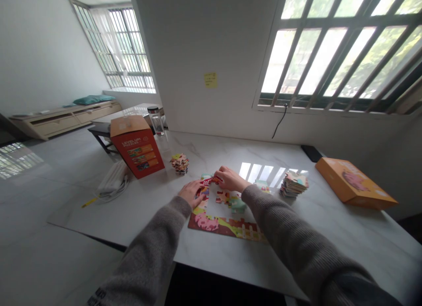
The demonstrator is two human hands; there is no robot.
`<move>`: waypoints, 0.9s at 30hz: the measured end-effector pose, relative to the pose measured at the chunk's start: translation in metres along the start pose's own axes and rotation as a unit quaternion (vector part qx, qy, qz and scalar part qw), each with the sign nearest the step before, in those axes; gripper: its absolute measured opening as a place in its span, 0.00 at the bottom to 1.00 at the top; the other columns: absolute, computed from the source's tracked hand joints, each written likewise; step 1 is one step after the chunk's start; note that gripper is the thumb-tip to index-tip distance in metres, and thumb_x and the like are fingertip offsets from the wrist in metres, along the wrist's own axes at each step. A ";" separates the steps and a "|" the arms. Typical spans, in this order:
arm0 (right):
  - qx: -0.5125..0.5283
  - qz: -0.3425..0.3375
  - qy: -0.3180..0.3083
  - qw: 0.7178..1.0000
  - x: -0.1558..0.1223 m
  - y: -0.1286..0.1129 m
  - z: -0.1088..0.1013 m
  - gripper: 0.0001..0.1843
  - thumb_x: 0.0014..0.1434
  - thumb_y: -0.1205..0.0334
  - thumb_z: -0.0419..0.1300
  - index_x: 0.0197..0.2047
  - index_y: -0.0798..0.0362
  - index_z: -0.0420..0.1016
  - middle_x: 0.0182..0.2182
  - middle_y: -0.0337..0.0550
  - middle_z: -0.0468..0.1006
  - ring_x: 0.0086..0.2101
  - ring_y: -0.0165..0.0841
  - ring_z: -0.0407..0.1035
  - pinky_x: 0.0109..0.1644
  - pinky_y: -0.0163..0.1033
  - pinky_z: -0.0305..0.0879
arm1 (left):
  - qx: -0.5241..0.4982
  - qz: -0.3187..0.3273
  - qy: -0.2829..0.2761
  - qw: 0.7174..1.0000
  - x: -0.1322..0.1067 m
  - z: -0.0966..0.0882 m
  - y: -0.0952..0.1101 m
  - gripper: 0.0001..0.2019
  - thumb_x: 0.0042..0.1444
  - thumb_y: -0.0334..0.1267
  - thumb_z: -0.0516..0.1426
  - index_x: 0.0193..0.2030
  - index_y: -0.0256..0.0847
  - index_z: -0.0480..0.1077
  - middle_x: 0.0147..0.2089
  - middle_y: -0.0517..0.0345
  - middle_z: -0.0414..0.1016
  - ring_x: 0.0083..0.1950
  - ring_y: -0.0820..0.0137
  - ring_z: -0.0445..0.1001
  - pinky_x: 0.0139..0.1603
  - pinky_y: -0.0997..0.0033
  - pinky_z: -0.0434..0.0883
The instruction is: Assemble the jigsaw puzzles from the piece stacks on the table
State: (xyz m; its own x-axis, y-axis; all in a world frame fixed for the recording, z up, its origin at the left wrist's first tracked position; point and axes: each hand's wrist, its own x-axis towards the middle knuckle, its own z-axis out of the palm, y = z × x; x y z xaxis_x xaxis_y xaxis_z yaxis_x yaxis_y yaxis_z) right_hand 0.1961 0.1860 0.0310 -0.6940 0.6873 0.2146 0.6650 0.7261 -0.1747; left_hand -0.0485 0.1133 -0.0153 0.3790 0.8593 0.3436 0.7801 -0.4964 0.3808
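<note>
A partly built colourful jigsaw puzzle (227, 225) lies on the white marble table (329, 235) in front of me. My left hand (190, 193) rests flat on the puzzle's left edge with its fingers stretched out. My right hand (231, 179) is curled at the puzzle's top edge and pinches a red puzzle piece (208, 181) against the assembled part. Loose pieces (231, 200) lie inside the unfinished middle.
An orange puzzle box (138, 147) stands at the left with a clear jar (157, 120) behind it. A small pile of pieces (180, 163) and a larger stack (293, 183) flank the puzzle. An orange box lid (354, 183) lies at the right, a white bag (114, 179) at the left.
</note>
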 end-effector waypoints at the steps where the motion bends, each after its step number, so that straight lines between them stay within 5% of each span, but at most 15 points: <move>1: 0.003 -0.009 -0.004 1.000 0.001 0.001 0.000 0.18 0.55 0.68 0.63 0.51 0.52 0.76 0.44 0.48 0.71 0.41 0.37 0.66 0.48 0.38 0.62 | 0.001 0.000 -0.002 1.000 0.000 0.000 0.001 0.15 0.56 0.36 0.60 0.51 0.42 0.71 0.63 0.48 0.71 0.63 0.56 0.69 0.65 0.52 0.66; 23: -0.002 -0.021 -0.011 1.000 -0.003 0.001 0.001 0.13 0.66 0.64 0.59 0.51 0.48 0.80 0.46 0.49 0.75 0.45 0.37 0.67 0.49 0.40 0.60 | 0.034 0.008 -0.012 0.999 -0.001 -0.001 0.004 0.15 0.58 0.37 0.58 0.53 0.43 0.70 0.65 0.49 0.69 0.64 0.56 0.67 0.65 0.52 0.64; 27: 0.023 -0.021 -0.004 0.999 -0.005 0.003 0.005 0.14 0.68 0.65 0.56 0.53 0.48 0.79 0.47 0.49 0.77 0.47 0.38 0.67 0.53 0.42 0.61 | 0.046 0.001 -0.035 0.998 0.002 -0.007 0.010 0.21 0.58 0.39 0.58 0.59 0.43 0.67 0.63 0.48 0.70 0.64 0.55 0.67 0.64 0.52 0.64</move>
State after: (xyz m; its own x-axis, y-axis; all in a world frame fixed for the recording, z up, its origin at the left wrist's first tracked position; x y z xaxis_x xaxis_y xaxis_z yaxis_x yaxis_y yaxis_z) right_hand 0.2000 0.1846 0.0251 -0.7239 0.6555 0.2152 0.6213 0.7550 -0.2099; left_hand -0.0431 0.1094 -0.0044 0.4120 0.8662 0.2828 0.8202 -0.4877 0.2991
